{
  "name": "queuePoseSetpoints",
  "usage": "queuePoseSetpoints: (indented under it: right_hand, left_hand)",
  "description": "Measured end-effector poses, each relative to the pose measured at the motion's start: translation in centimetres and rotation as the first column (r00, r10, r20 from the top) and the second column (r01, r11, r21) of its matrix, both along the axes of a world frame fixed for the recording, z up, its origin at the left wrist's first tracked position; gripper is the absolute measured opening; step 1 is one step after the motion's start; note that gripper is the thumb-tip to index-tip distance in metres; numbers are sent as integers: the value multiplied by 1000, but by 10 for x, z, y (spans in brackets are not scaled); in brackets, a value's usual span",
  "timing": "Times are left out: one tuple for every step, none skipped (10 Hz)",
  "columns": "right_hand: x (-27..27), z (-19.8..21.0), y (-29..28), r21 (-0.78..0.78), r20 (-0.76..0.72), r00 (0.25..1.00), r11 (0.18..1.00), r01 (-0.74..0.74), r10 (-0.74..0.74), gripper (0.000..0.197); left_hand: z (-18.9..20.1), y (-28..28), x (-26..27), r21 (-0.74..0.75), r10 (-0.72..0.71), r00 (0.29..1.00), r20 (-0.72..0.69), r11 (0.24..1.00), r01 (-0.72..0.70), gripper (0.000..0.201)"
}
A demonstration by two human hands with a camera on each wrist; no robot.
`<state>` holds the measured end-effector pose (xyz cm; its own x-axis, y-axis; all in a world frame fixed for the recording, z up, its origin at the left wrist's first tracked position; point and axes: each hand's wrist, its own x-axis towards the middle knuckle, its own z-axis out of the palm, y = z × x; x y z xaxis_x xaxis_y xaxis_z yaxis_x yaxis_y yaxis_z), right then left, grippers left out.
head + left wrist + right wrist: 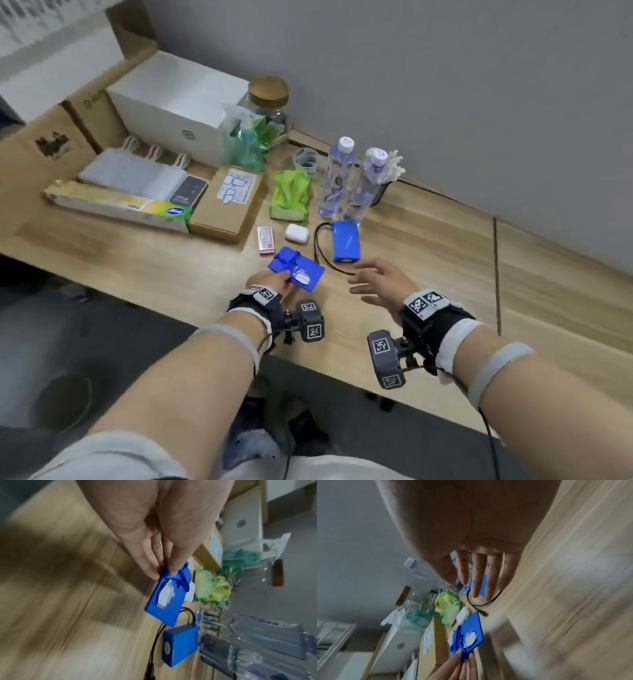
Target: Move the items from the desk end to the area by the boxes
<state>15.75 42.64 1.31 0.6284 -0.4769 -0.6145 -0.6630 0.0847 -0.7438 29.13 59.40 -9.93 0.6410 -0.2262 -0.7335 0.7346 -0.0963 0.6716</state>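
My left hand [274, 279] pinches a flat blue card holder [297, 270] with a white badge on its face, thumb on top and fingers [150, 566] beneath, just above the wooden desk [445, 260]. The same blue card holder [164, 599] [469, 635] shows in both wrist views. My right hand [373, 279] hovers open, fingers [477, 577] spread and holding nothing, just in front of a blue battery pack [346, 241] [181, 643] with a black cable [320, 253].
Behind stand two water bottles [337, 178], a green tissue pack [291, 195], a white earbud case [297, 233], a small pink box [266, 240], a flat brown box [227, 202], a foil box [120, 205], a white box [171, 102], a spray bottle [245, 140] and a jar [269, 96].
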Motion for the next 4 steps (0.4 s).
queuePoseSetpoints:
  right_hand:
    - [3, -1, 5, 32, 24, 994, 994, 101, -102, 29]
    - [4, 3, 20, 67, 49, 982, 982, 177, -180, 27]
    - [13, 16, 27, 89, 135, 963, 971, 223, -234, 26]
    - [15, 53, 26, 66, 308, 919, 969, 238, -247, 21]
  left_hand:
    - [-11, -8, 23, 13, -89, 995, -49, 996, 89, 38]
    - [-34, -11, 40, 74, -259, 950, -173, 959, 275, 25]
    - [2, -13, 40, 28, -266, 950, -163, 961, 274, 16]
    - [32, -18, 39, 41, -290, 939, -185, 952, 303, 20]
